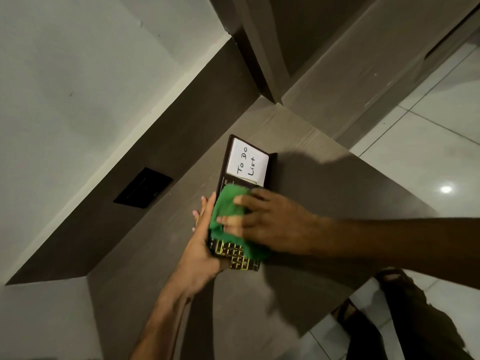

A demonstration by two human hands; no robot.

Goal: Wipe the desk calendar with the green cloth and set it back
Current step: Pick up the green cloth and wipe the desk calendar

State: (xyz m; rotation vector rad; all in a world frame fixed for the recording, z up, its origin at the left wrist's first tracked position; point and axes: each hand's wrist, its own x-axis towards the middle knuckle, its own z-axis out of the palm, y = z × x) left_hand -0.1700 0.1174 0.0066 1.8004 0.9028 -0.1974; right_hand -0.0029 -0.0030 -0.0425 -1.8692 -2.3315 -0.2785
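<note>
Wiping stage, seen from the head camera. The desk calendar [245, 178], a dark folding board with a gold date grid at its near end and a white note [247, 162] reading "To Do List" at its far end, lies face up over the brown desk [324, 183]. Its far end sits on or just above the desk surface, which of the two cannot be told, and its near end is carried in the left hand [201, 245], whose fingers are closed around the calendar's left edge from beneath. The right hand [270, 224], fingers spread and flat, presses the green cloth [228, 216] onto the middle of the face; the hand is motion-blurred, which suggests a stroke in progress.

Progress, as a judgement: the wipe is under way, with the cloth covering the middle band, while the note end and part of the grid lie uncovered. Finishing the wipe and setting the calendar back on the desk remain.

Orientation: the long axis runs from the person outward, leaning slightly right, note end farthest, with the lettering reading sideways from this view
</note>
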